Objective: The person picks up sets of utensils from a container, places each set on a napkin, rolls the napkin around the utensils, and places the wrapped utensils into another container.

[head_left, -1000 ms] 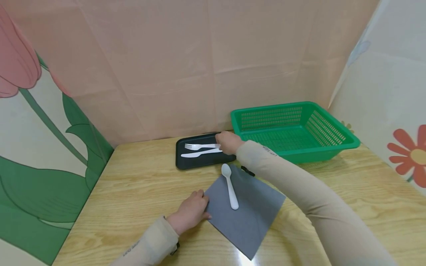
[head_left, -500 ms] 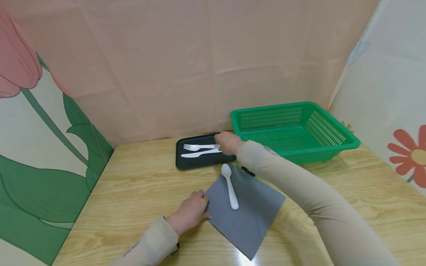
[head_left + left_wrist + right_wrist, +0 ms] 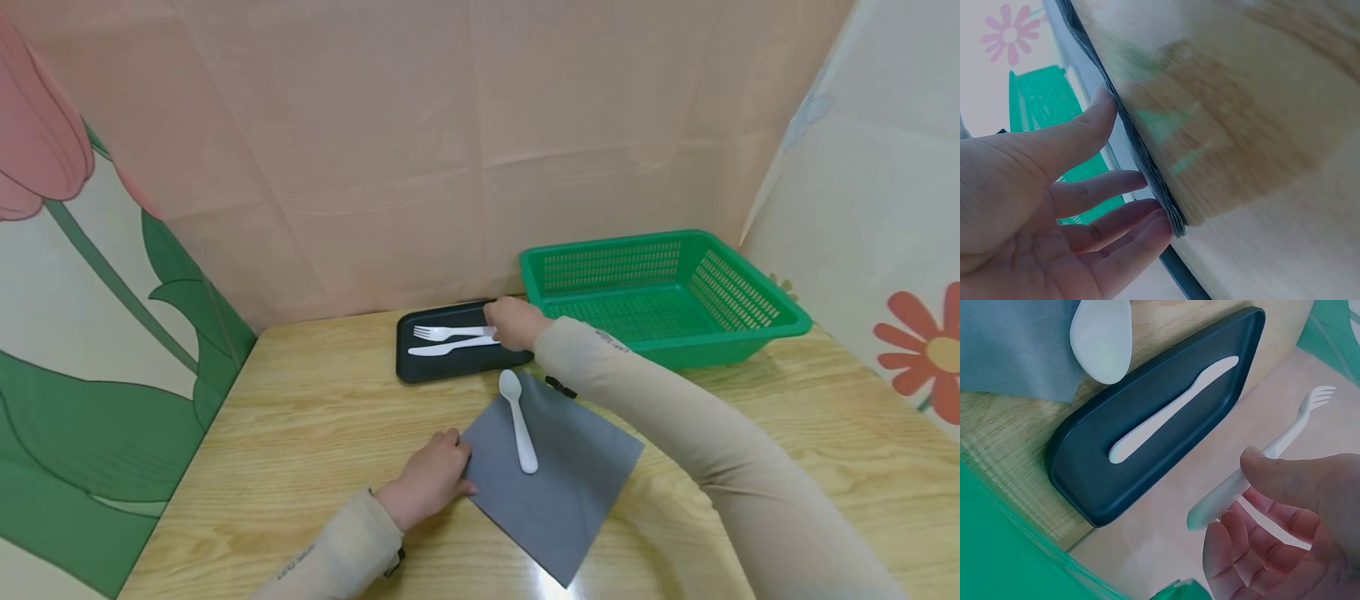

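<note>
My right hand (image 3: 517, 322) holds a white plastic fork (image 3: 1294, 428) over the black tray (image 3: 423, 372), pinching its handle between thumb and fingers. A white knife (image 3: 1172, 407) lies in the tray, beneath the fork. Close to me, a grey folded napkin (image 3: 570, 492) lies turned cornerwise on the table, with a white spoon (image 3: 522, 433) on top of it. My left hand (image 3: 427, 479) rests at the napkin's left edge. In the left wrist view, its thumb and loosely bent fingertips (image 3: 1154, 228) touch the layered edge.
A green plastic basket (image 3: 667, 346) with slotted sides stands at the back right, close beside the tray. Behind the wooden table (image 3: 322, 417) hangs a pinkish cloth (image 3: 330, 167). Floral panels flank the table on both sides.
The fork in my right hand has shifted very slightly to the left since a second ago. My left hand, the napkin and the spoon have stayed in place.
</note>
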A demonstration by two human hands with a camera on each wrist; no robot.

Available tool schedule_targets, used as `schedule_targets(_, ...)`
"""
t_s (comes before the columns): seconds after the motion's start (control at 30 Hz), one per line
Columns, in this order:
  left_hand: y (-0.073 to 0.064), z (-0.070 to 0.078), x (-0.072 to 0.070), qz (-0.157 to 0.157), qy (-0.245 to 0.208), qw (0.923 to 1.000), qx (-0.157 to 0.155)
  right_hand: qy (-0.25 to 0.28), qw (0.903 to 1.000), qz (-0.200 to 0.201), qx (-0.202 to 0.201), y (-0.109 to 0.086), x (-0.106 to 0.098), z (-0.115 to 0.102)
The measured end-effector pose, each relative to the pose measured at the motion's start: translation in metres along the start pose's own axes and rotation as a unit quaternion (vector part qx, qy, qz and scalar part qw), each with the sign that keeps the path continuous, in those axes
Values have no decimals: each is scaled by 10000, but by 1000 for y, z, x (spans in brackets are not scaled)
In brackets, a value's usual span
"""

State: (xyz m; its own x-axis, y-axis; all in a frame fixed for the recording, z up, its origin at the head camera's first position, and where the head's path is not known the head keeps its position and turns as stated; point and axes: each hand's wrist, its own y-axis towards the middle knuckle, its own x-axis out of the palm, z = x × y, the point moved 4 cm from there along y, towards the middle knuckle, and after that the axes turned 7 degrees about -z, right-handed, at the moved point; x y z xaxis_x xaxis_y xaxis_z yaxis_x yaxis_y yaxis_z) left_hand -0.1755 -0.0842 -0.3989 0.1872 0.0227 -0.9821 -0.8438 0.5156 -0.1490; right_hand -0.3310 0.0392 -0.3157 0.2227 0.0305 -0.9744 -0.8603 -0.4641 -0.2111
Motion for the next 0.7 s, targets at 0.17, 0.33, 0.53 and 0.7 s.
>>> schedule_targets(0.17,0,0,0,-43,-28,10000,-19,-6,10000,-57,13,-1,-1,-1)
schedule_targets(0.33,0,0,0,-80,-21,10000,-41,17,10000,-79,-5,-3,-1,-1)
schedule_targets(0.53,1,0,1,-120,-26,9999,-73,57,9999,-95,-5,-7,-2,-2)
schedule_targets(0.7,0,1,-1,-131,-45,9999,-70,-7,9999,-54,-100,-11,-4,-3)
